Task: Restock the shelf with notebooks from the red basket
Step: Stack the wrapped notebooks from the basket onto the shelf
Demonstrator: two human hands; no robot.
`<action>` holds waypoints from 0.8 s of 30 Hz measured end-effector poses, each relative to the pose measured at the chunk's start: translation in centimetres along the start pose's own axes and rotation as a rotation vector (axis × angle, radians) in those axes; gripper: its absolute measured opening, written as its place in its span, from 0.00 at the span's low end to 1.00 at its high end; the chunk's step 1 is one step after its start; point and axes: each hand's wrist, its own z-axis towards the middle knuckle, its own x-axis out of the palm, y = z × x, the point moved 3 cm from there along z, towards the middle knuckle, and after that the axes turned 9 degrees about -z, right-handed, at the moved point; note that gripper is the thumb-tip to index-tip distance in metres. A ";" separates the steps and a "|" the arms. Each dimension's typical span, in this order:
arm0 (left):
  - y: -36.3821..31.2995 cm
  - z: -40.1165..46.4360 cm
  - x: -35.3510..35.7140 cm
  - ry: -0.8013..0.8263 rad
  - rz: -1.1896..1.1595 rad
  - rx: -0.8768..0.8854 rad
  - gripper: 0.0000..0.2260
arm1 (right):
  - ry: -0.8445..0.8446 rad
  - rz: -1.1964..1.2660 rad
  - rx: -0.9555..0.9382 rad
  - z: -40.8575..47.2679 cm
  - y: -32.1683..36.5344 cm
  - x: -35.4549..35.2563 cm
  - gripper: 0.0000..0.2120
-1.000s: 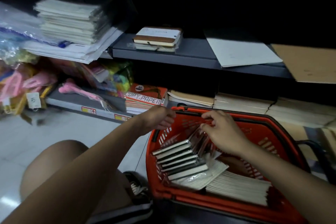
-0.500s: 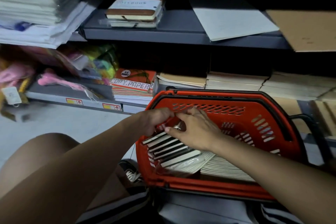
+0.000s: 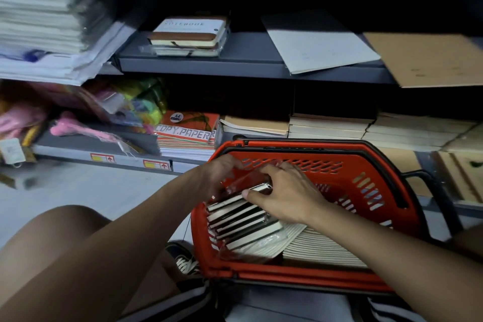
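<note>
I see both hands down inside the basket (image 3: pixel 366 183), meeting over the rear end of the row of notebooks (image 3: pixel 240 219). My right hand (image 3: pixel 285 196) is curled: the thumb presses against the white page edge of the rearmost notebook and the fingers hook over its top, so it grips that notebook, which sits a little higher than the others. My left hand (image 3: pixel 222 178) is just beside it, fingers bent onto the same end of the row where the glossy wrap bunches up; whether it really pinches anything I cannot tell, as the blur and the wrap hide the fingertips.

The notebooks are slim, dark-covered, with pale page edges, standing on edge and leaning like tiles in the basket's left half, each in shiny clear plastic film. To their right lies a flat stack (image 3: pixel 321 248) of cream, ribbed page edges. The basket is red hard plastic with slotted walls, a black rim and a black handle, and it stands on the floor against the lower shelf.

On the upper shelf (image 3: pixel 248 60), smooth grey metal, lies a small pile (image 3: pixel 188 39) of thick notebooks with a brown band, beside a pale sheet (image 3: pixel 318 47) and brown card (image 3: pixel 428 60). Below, a red ream (image 3: pixel 188 128) reads COPY PAPER.
</note>
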 end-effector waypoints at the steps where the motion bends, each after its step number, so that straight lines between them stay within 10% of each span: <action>1: -0.1 -0.1 -0.4 -0.004 -0.025 0.021 0.09 | -0.009 0.014 0.005 -0.3 -0.2 -0.3 0.40; 16: -1.0 -6.2 -4.5 0.044 -0.336 0.206 0.08 | -0.262 0.387 0.029 -5.5 -1.1 -2.7 0.34; 24: -0.6 -11.2 -4.5 0.187 -0.540 0.353 0.08 | -0.375 0.499 -0.021 -8.7 -0.8 -5.2 0.50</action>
